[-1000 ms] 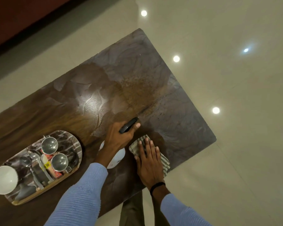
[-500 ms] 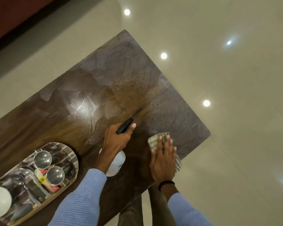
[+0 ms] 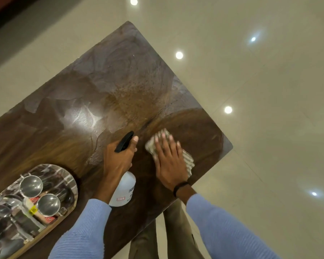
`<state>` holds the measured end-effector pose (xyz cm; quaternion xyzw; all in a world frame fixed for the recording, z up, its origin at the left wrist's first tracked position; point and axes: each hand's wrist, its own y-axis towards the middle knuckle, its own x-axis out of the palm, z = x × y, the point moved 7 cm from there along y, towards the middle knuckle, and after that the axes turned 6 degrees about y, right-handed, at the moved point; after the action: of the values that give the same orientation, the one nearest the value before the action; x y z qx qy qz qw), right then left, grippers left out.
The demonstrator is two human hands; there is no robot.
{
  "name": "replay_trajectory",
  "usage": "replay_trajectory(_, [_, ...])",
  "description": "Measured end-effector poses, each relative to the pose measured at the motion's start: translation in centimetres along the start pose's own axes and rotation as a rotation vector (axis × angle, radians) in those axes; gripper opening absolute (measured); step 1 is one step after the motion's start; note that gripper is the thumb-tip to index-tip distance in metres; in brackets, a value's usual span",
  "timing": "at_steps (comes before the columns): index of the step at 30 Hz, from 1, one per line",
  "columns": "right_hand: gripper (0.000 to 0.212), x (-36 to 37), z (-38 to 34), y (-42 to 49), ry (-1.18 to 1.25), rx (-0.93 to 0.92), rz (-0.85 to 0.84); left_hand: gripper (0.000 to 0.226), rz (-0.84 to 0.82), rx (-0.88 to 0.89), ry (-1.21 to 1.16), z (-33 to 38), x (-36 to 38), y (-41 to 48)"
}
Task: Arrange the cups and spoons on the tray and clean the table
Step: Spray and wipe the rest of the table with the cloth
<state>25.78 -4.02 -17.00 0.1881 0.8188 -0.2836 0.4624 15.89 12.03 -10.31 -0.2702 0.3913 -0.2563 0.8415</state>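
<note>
Leftward since earlier, right hand [image 3: 168, 161] half hides blurred cloth [image 3: 187, 161].

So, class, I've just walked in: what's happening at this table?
A person is cleaning the wooden table. The left hand holds a white spray bottle; the right hand presses a striped cloth flat near the corner. Two steel cups already sit on the tray at left.
</note>
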Motion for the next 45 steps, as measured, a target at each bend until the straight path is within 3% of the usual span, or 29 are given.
replay_trajectory(3, [0.061, -0.6, 5.0, -4.1, -0.017, 0.089, 0.008, 0.031, -0.002, -0.018, -0.023, -0.1, -0.1, -0.3])
replay_trajectory(7, [0.061, -6.1, 15.0, -1.3, 0.035, 0.535, 0.201, 0.034, 0.003, -0.011, -0.061, -0.1, -0.1, -0.4])
replay_trajectory(10, [0.063, -7.4, 14.8, 3.4, 0.130, 0.672, 0.300, 0.034, 0.003, -0.014, -0.087, 0.0, 0.4, -0.3])
replay_trajectory(12, [0.063, -6.2, 11.2, 4.3, 0.077, 0.563, 0.277, 0.034, 0.004, -0.015, -0.091, 0.2, 0.7, -0.3])
replay_trajectory(15, [0.062, -2.5, 5.4, 0.5, -0.018, 0.222, 0.077, 0.035, 0.019, -0.038, -0.087, 0.4, 0.6, -0.3])
replay_trajectory(17, [0.061, -1.5, 4.9, -2.1, -0.027, 0.089, -0.005, 0.036, 0.022, -0.066, -0.111, 0.4, 0.3, -0.2])
replay_trajectory(22, [0.059, -5.1, 8.3, 4.2, -0.018, 0.284, 0.097, 0.036, 0.037, -0.096, -0.155, 0.3, -0.4, 0.8])
replay_trajectory(26, [0.061, -6.8, 4.1, 15.1, 0.065, 0.336, 0.219, 0.034, 0.076, -0.104, -0.165, 0.2, -0.9, 1.6])
replay_trajectory(28, [0.061, -5.1, -0.6, 17.7, 0.045, 0.168, 0.150, 0.034, 0.100, -0.103, -0.172, 0.3, -1.2, 2.1])
replay_trajectory(31, [0.061, -1.9, -6.1, 14.2, -0.042, -0.172, 0.006, 0.032, 0.126, -0.113, -0.178, 0.7, -1.6, 2.6])
replay_trajectory(34, [0.062, -1.1, -4.9, 8.1, -0.042, -0.340, -0.099, 0.033, 0.131, -0.097, -0.145, 1.5, -2.1, 3.0])
replay_trajectory(36, [0.064, -2.4, -1.4, 7.6, -0.073, -0.301, -0.091, 0.033, 0.125, -0.112, -0.155, 1.7, -2.2, 3.3])
replay_trajectory(39, [0.060, -5.6, 3.2, 12.9, -0.108, -0.019, 0.034, 0.034, 0.109, -0.132, -0.172, 1.7, -2.3, 4.1])
replay_trajectory(42, [0.060, -7.8, 2.6, 20.2, 0.002, 0.220, 0.187, 0.036, 0.103, -0.125, -0.187, 2.0, -2.2, 4.6])
replay_trajectory(43, [0.060, -7.6, 1.3, 21.8, 0.024, 0.226, 0.195, 0.036, 0.109, -0.124, -0.190, 2.1, -2.2, 4.9])
replay_trajectory(45, [0.061, -5.8, -2.9, 21.9, -0.011, 0.049, 0.132, 0.034, 0.118, -0.128, -0.194, 2.4, -2.2, 5.2])
